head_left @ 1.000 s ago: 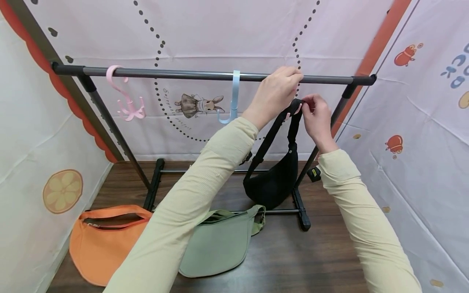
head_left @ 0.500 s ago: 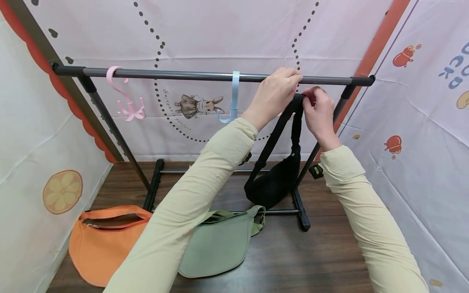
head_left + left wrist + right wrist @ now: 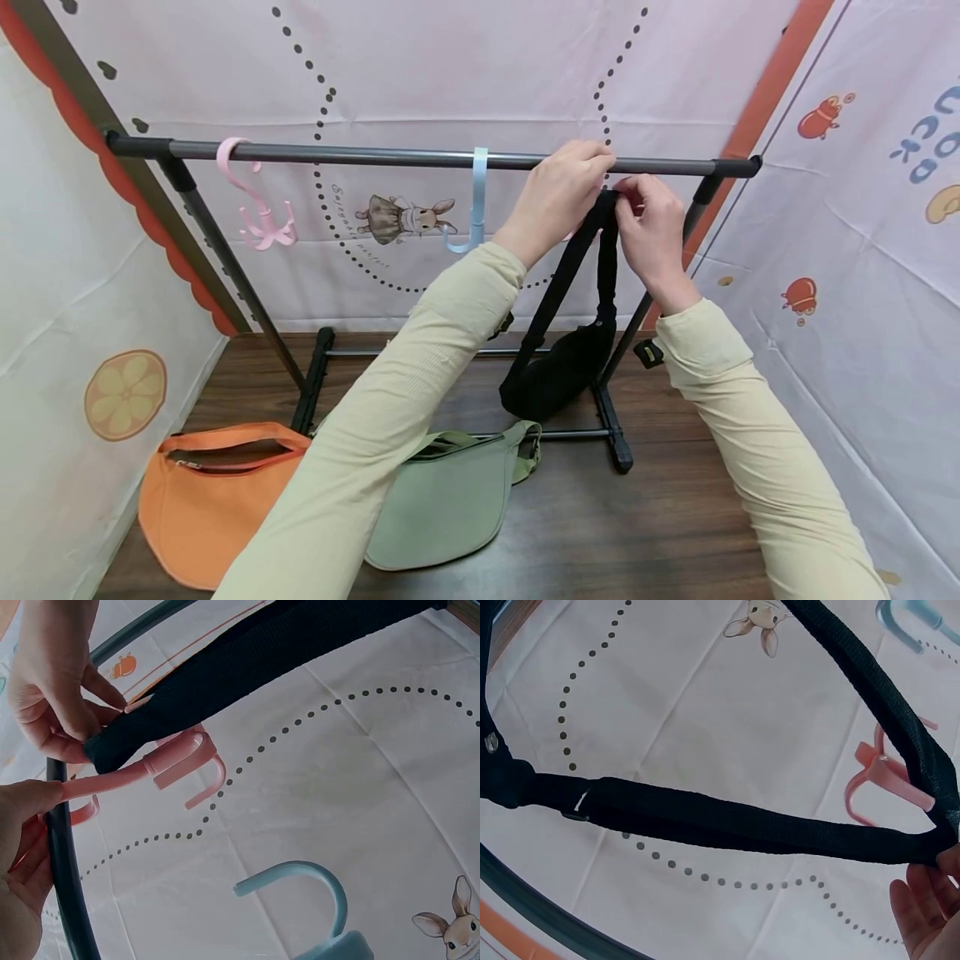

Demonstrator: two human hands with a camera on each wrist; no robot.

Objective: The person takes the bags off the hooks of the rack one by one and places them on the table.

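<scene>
My left hand is at the rack's top rail, fingers and thumb around the rail and the stem of a pink multi-prong hook. Beside it, my right hand pinches the top bend of a black strap. From this strap hangs a black sling bag, its body low between the rack's legs. In the left wrist view, the pinched bend lies right against the hook's stem, above the prongs. One prong overlaps the inside of the strap loop in the right wrist view. The left hand largely hides the hook in the head view.
A light blue hook and another pink hook hang farther left on the rail. On the wooden floor in front lie an orange bag and a sage green bag. Printed fabric surrounds the rack.
My right hand has lifted the strap's top bend up towards the rail, above the pink prongs. The black bag has shifted slightly with it. My left hand has stayed at the rail.
</scene>
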